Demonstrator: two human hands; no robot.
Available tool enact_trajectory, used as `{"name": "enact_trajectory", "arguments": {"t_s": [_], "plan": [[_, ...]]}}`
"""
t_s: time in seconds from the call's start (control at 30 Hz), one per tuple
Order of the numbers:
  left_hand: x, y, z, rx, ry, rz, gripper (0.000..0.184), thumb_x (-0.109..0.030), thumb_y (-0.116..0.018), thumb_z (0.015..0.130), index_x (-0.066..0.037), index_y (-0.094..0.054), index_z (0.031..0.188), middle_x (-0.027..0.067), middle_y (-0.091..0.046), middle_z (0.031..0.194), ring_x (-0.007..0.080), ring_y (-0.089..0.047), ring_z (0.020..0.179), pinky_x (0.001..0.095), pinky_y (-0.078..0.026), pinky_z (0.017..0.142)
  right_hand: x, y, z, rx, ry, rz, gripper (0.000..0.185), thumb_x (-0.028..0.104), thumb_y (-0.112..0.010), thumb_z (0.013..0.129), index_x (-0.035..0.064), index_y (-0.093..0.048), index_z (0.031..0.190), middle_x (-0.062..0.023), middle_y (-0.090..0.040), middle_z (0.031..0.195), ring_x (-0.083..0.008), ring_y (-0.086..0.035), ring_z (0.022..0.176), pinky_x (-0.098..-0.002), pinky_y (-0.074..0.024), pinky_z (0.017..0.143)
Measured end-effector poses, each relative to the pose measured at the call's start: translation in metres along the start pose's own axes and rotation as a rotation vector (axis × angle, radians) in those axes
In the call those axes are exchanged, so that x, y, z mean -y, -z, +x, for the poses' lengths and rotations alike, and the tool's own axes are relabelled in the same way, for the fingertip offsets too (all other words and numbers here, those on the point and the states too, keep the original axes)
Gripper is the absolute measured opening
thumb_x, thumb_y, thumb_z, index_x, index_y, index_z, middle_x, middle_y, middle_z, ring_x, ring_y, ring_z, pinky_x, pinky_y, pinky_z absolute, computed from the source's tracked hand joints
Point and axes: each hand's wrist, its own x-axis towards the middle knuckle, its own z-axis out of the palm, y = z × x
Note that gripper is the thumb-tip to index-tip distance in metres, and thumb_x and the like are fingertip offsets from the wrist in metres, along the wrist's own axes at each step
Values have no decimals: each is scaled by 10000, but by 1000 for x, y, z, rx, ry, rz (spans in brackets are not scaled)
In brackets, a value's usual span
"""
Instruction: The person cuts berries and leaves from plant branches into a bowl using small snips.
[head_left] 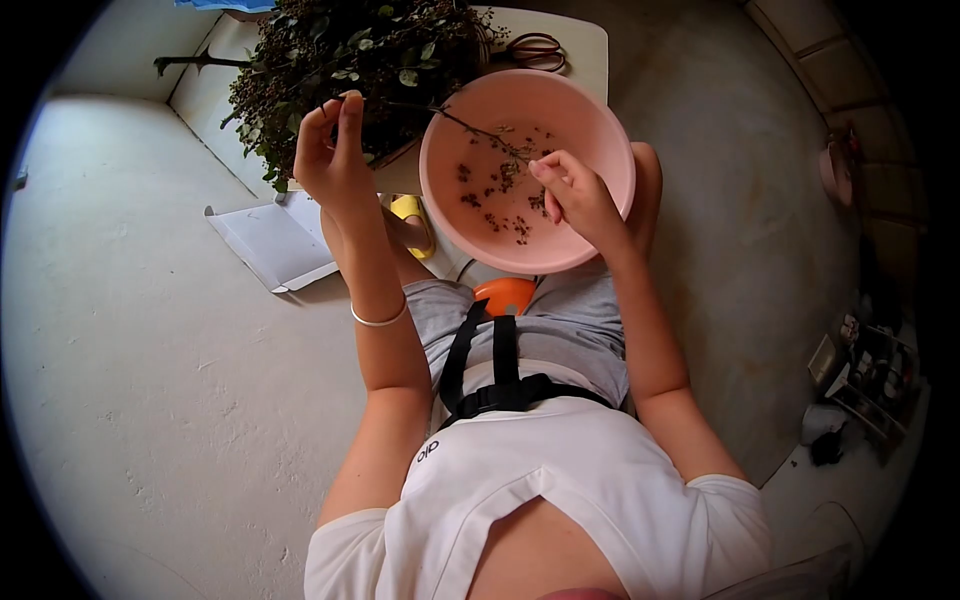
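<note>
My left hand (338,150) is raised left of the pink basin (440,205), its thumb and forefinger pinched on one end of a thin dark twig (462,122). The twig slants across the basin's opening down to my right hand (582,198). There the fingers are closed around the twig's other end, above the basin; whether a berry is between them I cannot see. Small clusters of dark berries (508,172) lie scattered on the basin's bottom. Behind my left hand is a large heap of leafy, berry-bearing branches (350,65).
A pair of scissors (537,50) lies beside the heap on a white table (588,45). An open white box (275,240) is on the floor at left, near a yellow slipper (412,222). An orange object (504,295) sits between my legs. Cluttered items (870,375) stand far right.
</note>
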Motion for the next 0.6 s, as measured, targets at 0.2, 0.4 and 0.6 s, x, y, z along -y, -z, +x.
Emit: {"name": "enact_trajectory", "arguments": {"t_s": [0.2, 0.4, 0.6], "plan": [[-5, 1, -4, -3, -84, -64, 83, 9, -675, 875, 35, -634, 943, 95, -695, 911, 117, -642, 833, 231, -532, 786, -2, 2, 2, -13, -20, 142, 291, 310, -520, 1003, 23, -569, 1015, 9, -486, 536, -48, -427, 426, -187, -309, 401], [-20, -1, -8, 16, -72, -89, 48, 41, -659, 876, 24, -626, 906, 82, -687, 900, 112, -614, 837, 234, -501, 787, -3, 4, 5, -45, -53, 253, 282, 323, -537, 994, 44, -566, 989, 10, -480, 525, -40, -390, 404, -185, -288, 381], [-23, -1, -9, 25, -108, -42, 45, 36, -644, 887, 28, -623, 926, 96, -692, 901, 128, -642, 850, 234, -519, 786, 5, 1, 5, -65, -28, 166, 256, 311, -556, 986, 55, -557, 977, 13, -480, 513, -39, -389, 400, -185, -288, 377]]}}
